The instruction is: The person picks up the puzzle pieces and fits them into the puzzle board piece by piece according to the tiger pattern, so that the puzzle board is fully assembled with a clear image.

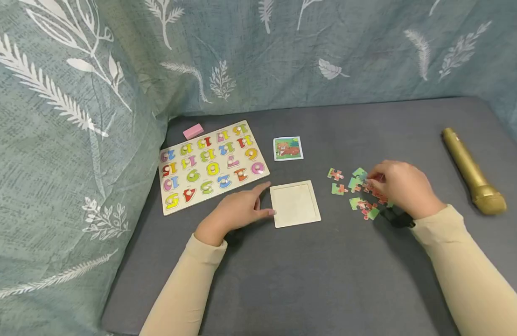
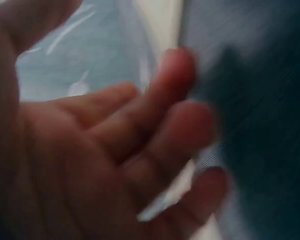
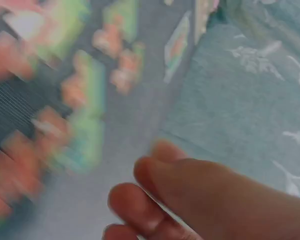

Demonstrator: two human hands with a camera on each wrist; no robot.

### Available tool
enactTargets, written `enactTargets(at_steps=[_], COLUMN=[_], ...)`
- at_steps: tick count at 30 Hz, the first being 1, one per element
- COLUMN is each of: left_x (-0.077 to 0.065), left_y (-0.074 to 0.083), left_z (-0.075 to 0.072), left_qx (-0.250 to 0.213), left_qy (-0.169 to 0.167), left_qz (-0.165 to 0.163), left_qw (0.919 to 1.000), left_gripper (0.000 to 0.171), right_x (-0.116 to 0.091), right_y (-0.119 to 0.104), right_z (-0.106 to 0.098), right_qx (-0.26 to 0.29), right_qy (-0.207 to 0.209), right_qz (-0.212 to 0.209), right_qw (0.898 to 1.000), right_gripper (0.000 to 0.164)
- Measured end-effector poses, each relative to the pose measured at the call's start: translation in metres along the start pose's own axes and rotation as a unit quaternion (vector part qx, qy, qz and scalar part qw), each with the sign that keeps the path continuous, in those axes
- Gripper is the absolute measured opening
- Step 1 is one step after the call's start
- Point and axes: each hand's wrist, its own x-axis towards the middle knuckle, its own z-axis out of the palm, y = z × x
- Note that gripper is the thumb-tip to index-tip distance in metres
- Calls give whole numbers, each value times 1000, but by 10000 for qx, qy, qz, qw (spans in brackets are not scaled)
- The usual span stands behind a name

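Note:
My left hand (image 1: pixel 240 208) lies at the left edge of a square wooden puzzle frame (image 1: pixel 295 204), thumb and index finger spread, their tips right at its rim. Seen from the left wrist, the fingers (image 2: pixel 190 127) are loosely bent and the palm holds nothing. My right hand (image 1: pixel 403 186) is over a group of red and green jigsaw pieces (image 1: pixel 354 203), partly covering them. In the right wrist view, its fingertips (image 3: pixel 132 200) are bent beside the blurred puzzle pieces (image 3: pixel 87 135), with no piece showing between them.
A number peg board (image 1: pixel 212 169) lies at the left, with a pink block (image 1: pixel 193 131) behind it. A small bear picture card (image 1: pixel 288 149) sits beyond the frame. To the far right lies a gold microphone (image 1: pixel 472 170). Patterned cloth (image 1: pixel 292 60) hangs behind the table.

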Motion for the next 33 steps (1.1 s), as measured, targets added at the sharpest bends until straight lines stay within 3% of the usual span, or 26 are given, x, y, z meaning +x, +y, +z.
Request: enactTargets(at_steps=[3,7,10,13,15,19,21,23,26,28,31,33], left_x=[8,17,20,22,21,22,24,26,29,31,32,32], left_y=[0,4,4,4,4,4,6,7,8,9,10,10], left_z=[11,15,14,14,13,13,13,13,13,12,12,11], left_qx=[-1,232,229,208,211,253,314,396,536,596,673,705], left_qy=[-458,-582,-688,-724,-716,-676,-689,-719,-762,-757,-747,-757], left_qz=[-325,-355,-342,-437,-501,-455,-376,-347,-343,-339,-297,-273], left_qw=[9984,9974,9968,9962,9959,9964,9964,9960,9951,9948,9945,9943], left_gripper=[106,115,114,114,115,114,113,112,111,110,110,111], right_x=[-3,1,5,9,12,20,25,32,42,45,44,38], right_y=[-1,-11,-18,-23,-29,-47,-60,-71,-85,-93,-102,-107], right_z=[20,42,48,46,43,46,52,62,74,81,85,86], right_qx=[127,124,235,865,1486,2876,3295,3363,3043,2582,1541,783], right_qy=[-255,-314,-198,-308,-471,-841,-1038,-1164,-1185,-1001,-513,-175], right_qz=[-262,-338,-39,331,527,680,603,570,626,570,212,-199], right_qw=[9993,9989,9995,9952,9864,9516,9365,9328,9431,9592,9865,9966], right_gripper=[23,33,26,14,13,16,23,24,19,18,25,25])
